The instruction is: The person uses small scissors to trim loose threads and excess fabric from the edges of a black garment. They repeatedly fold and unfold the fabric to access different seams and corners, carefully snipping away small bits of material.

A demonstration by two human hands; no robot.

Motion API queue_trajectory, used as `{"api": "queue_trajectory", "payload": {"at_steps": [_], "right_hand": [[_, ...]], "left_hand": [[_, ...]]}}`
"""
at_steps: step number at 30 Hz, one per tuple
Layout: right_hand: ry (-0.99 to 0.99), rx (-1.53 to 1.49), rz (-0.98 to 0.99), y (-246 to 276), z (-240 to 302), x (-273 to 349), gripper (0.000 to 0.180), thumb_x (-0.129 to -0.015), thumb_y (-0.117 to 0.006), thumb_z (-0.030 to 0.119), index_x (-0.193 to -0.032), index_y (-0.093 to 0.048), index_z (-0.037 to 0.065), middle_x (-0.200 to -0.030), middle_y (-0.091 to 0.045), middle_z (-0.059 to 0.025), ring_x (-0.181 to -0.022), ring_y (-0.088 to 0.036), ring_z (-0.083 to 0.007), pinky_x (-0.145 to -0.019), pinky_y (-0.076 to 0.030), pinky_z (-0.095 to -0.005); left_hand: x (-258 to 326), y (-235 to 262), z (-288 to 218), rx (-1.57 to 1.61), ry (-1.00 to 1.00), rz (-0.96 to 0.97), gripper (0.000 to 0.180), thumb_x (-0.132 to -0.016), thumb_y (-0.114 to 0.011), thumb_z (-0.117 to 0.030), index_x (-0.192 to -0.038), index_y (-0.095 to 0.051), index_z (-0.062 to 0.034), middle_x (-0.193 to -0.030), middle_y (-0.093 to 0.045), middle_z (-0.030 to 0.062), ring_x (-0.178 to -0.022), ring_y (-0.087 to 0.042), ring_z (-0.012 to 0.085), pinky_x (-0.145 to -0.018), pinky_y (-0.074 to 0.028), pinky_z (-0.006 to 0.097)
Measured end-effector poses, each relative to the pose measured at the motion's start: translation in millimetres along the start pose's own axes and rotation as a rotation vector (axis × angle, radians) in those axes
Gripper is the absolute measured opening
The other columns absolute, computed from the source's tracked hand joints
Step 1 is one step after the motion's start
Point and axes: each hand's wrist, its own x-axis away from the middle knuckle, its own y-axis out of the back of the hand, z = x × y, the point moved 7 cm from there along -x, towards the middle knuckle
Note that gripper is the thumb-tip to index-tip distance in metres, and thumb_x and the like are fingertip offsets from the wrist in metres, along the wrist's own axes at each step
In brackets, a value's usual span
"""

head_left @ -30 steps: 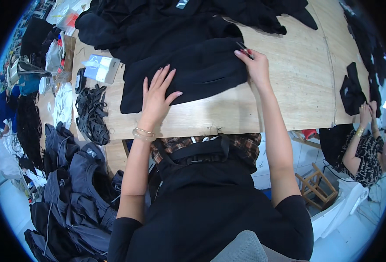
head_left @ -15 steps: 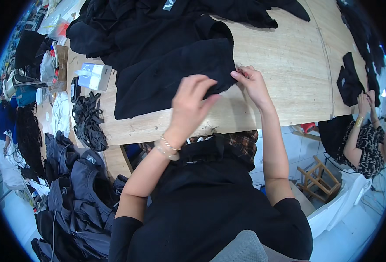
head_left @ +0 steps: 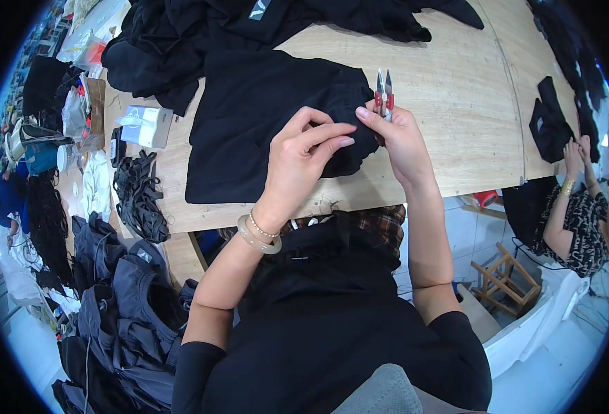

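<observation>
Wooden counter (head_left: 456,103), pale planks, filling upper half of view. Heap of black clothes (head_left: 201,34) piled along far edge and top left. Dark blue-grey garments (head_left: 125,297) heaped on floor at lower left, below counter edge. Black garment (head_left: 249,131) spread flat on counter in front of torso, near edge bunched up under both hands. Second person (head_left: 580,207) seated at far right, patterned top, arm raised to another small black piece (head_left: 549,127) on counter there. Tangle of black cords (head_left: 137,196) at left counter edge, just beside garment. Small white-and-blue box (head_left: 146,125) left of garment, near cords. Wooden stool (head_left: 504,279) on floor at lower right.

Left hand (head_left: 304,155) closed in a pinch on bunched edge of garment, fingers curled over fabric; bead bracelet and pale bangle (head_left: 257,236) on wrist. Right hand (head_left: 397,134) closed around small snips (head_left: 384,93), red grips, metal tips pointing up and away, thumb and forefinger also touching garment fold. Both hands touching at the fold, near counter's front edge, centre of view. Snip blades apart from cloth, above it.
</observation>
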Motion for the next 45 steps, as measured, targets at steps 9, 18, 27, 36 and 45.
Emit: {"api": "queue_trajectory", "payload": {"at_steps": [9, 18, 27, 36, 45], "right_hand": [[0.021, 0.003, 0.037, -2.1, 12.7, 4.9, 0.022, -0.098, -0.061, 0.024, -0.094, -0.066, 0.004, -0.073, -0.054, 0.0050, -0.063, -0.048, -0.0034, -0.056, -0.039, -0.0217], [0.004, -0.013, 0.063, 1.4, 15.6, 5.8, 0.026, -0.100, -0.059, 0.025, -0.104, -0.068, 0.001, -0.079, -0.060, 0.0006, -0.066, -0.054, -0.0057, -0.058, -0.045, -0.0223], [0.273, 0.257, -0.132, 3.0, 35.3, 15.2, 0.028, -0.102, -0.055, 0.029, -0.099, -0.062, 0.002, -0.082, -0.063, -0.0049, -0.068, -0.057, -0.0098, -0.063, -0.044, -0.0236], [0.251, 0.566, -0.213, 17.5, 43.6, 58.5, 0.027, -0.084, -0.079, 0.021, -0.083, -0.060, 0.001, -0.068, -0.056, -0.0039, -0.061, -0.047, -0.0107, -0.057, -0.038, -0.0254], [0.315, 0.718, -0.137, 2.6, 50.3, 58.1, 0.030, -0.079, -0.082, 0.025, -0.079, -0.062, 0.003, -0.067, -0.061, -0.0060, -0.056, -0.049, -0.0130, -0.052, -0.038, -0.0282]], "left_hand": [[-8.2, 0.7, -4.8, -0.153, -0.116, -0.003, 0.004, -0.092, -0.063, -0.001, -0.091, -0.063, 0.0026, -0.089, -0.058, 0.0041, -0.066, -0.060, 0.0082, -0.051, -0.053, 0.023], [-7.9, 4.6, -4.6, 0.103, 0.030, 0.110, 0.005, -0.092, -0.064, -0.001, -0.092, -0.062, 0.0031, -0.089, -0.058, 0.0025, -0.068, -0.056, 0.0073, -0.059, -0.052, 0.023], [-11.7, 4.5, -4.2, 0.027, 0.008, 0.155, 0.002, -0.089, -0.064, 0.002, -0.089, -0.063, 0.0027, -0.088, -0.058, 0.0028, -0.071, -0.057, 0.0083, -0.059, -0.054, 0.023], [-11.6, 2.7, -7.1, 0.010, 0.018, 0.125, 0.005, -0.093, -0.058, 0.003, -0.089, -0.056, 0.0028, -0.084, -0.054, 0.0038, -0.070, -0.057, 0.0083, -0.056, -0.054, 0.022], [-12.5, 0.2, -9.2, -0.041, 0.006, 0.138, 0.007, -0.094, -0.059, 0.000, -0.089, -0.056, 0.0018, -0.081, -0.054, 0.0037, -0.067, -0.055, 0.0088, -0.053, -0.052, 0.023]]}}
